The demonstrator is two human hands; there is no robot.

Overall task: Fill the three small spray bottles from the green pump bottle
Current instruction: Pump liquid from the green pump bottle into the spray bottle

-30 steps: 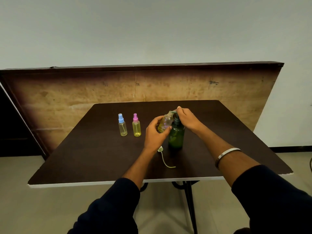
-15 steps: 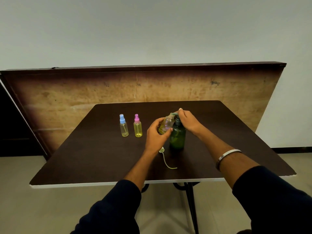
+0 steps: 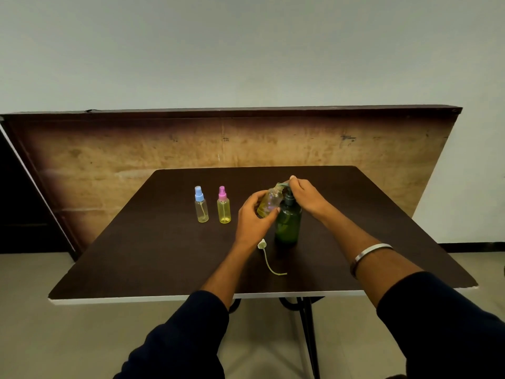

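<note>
The left hand [image 3: 252,217] is gripping an uncapped small spray bottle [image 3: 269,205], fingers wrapped round its body, tilting it so the open mouth sits under the spout of the green pump bottle [image 3: 288,224], likely to catch the liquid. The right hand [image 3: 307,198] is resting on the pump head with fingers curled over it, apparently pressing; the green bottle is standing upright on the dark table [image 3: 369,228], just beside the tilted one. The removed white spray cap [image 3: 263,244] with its dip tube is lying on the table near the left wrist, set aside for refitting. The blue-capped bottle [image 3: 201,205] and pink-capped bottle [image 3: 224,205] are standing capped to the left, both holding yellowish liquid.
</note>
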